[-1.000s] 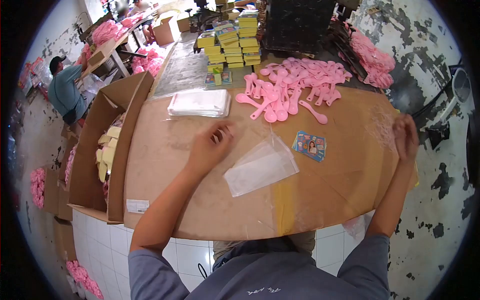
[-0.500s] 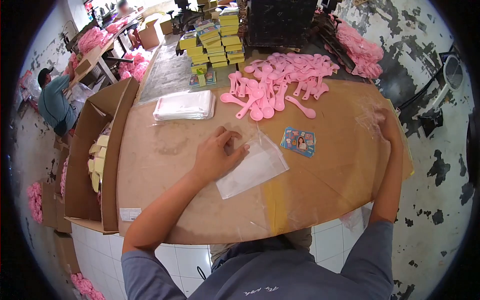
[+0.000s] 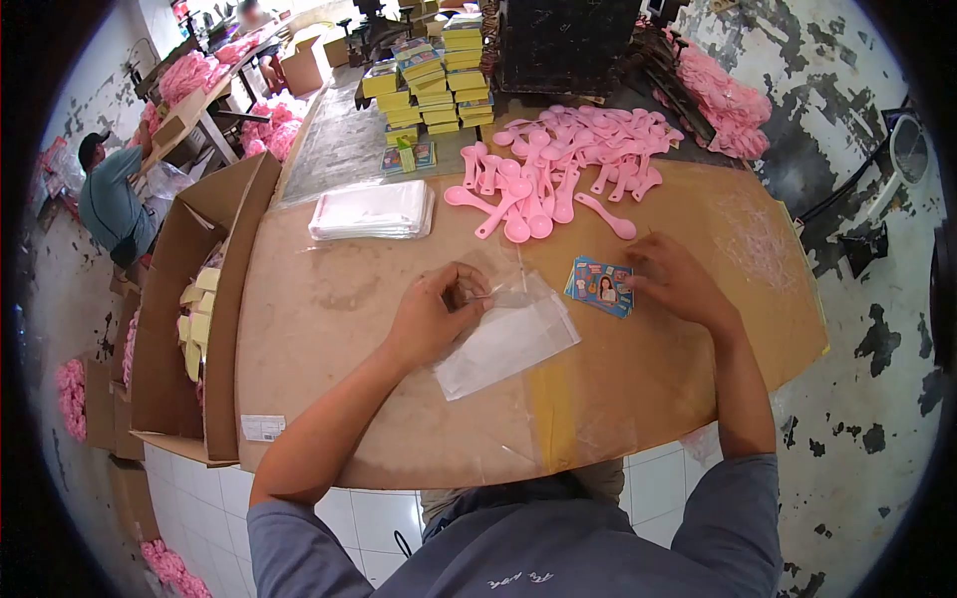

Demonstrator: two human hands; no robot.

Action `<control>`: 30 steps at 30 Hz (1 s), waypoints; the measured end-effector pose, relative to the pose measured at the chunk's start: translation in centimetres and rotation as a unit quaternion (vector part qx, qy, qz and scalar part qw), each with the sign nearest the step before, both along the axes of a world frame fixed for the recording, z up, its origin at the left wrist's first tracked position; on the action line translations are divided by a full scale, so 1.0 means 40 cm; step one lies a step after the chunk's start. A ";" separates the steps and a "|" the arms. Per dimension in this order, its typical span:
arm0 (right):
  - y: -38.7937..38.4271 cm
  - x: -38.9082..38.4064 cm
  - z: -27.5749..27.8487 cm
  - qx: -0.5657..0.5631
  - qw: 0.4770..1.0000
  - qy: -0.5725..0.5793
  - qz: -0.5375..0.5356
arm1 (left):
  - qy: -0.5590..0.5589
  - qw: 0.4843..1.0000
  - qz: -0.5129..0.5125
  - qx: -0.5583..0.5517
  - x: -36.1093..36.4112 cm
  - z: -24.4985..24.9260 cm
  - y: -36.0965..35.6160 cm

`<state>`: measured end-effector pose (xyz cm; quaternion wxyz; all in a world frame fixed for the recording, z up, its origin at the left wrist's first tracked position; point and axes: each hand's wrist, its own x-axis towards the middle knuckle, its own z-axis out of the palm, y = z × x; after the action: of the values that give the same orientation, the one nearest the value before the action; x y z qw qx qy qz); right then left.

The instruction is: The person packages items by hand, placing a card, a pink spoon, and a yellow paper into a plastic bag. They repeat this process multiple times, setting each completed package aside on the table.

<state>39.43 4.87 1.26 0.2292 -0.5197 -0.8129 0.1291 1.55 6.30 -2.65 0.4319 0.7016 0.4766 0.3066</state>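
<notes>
Right hand (image 3: 683,279) moved inward, blue printed cards (image 3: 601,287), clear bag (image 3: 513,344)

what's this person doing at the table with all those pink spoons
The person's left hand has its fingers on the edge of the clear bags, which lie flat on the cardboard. The right hand is at the small stack of cards, fingers at its right edge. The pink spoons lie heaped beyond the cards, untouched, and a pile of bags sits beyond the left hand.
</notes>
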 end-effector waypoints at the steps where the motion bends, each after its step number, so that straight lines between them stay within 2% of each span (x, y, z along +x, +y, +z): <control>1: 0.005 -0.016 -0.012 0.012 0.999 -0.009 0.029 | -0.051 0.999 0.006 0.015 0.003 -0.008 -0.004; 2: 0.009 -0.027 -0.012 -0.014 1.000 0.000 0.010 | -0.101 0.994 0.011 0.030 0.004 -0.011 -0.007; 5: 0.029 -0.045 0.002 -0.084 0.995 0.017 -0.043 | -0.132 0.990 0.013 -0.048 -0.005 0.013 -0.019; 7: 0.035 -0.047 0.013 -0.124 0.989 0.015 -0.077 | -0.129 0.990 0.002 -0.052 -0.008 -0.001 -0.015; 11: 0.044 -0.051 0.028 -0.054 0.997 -0.011 -0.058 | -0.082 0.994 0.009 -0.068 -0.005 0.001 -0.015; 13: 0.034 -0.073 0.075 -0.053 0.997 -0.016 -0.049 | -0.108 0.994 0.010 -0.008 0.001 -0.026 -0.009; 16: 0.027 -0.101 0.119 0.068 0.990 -0.121 0.000 | -0.102 0.994 -0.001 0.027 0.003 -0.028 -0.010; 19: 0.011 -0.162 0.144 -0.018 0.996 0.009 0.090 | -0.081 0.996 -0.008 0.023 0.003 -0.018 -0.013; 22: 0.010 -0.234 0.061 -0.079 0.942 0.155 0.288 | -0.104 0.994 -0.011 0.041 0.004 -0.047 -0.005; 26: 0.018 -0.266 -0.058 -0.048 0.967 0.091 0.232 | -0.134 0.987 0.030 0.080 -0.007 -0.032 -0.006; 29: 0.023 -0.260 -0.072 -0.016 0.967 0.107 0.232 | -0.270 0.960 0.038 0.072 -0.024 -0.042 0.015; 30: 0.018 -0.262 -0.071 -0.026 0.967 0.122 0.223 | -0.296 0.955 0.016 0.024 -0.030 -0.040 0.015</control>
<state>28.94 5.59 -1.57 0.2782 -0.3118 -0.8704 0.2606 0.34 6.89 -4.26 0.5320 0.5815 0.3311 0.5189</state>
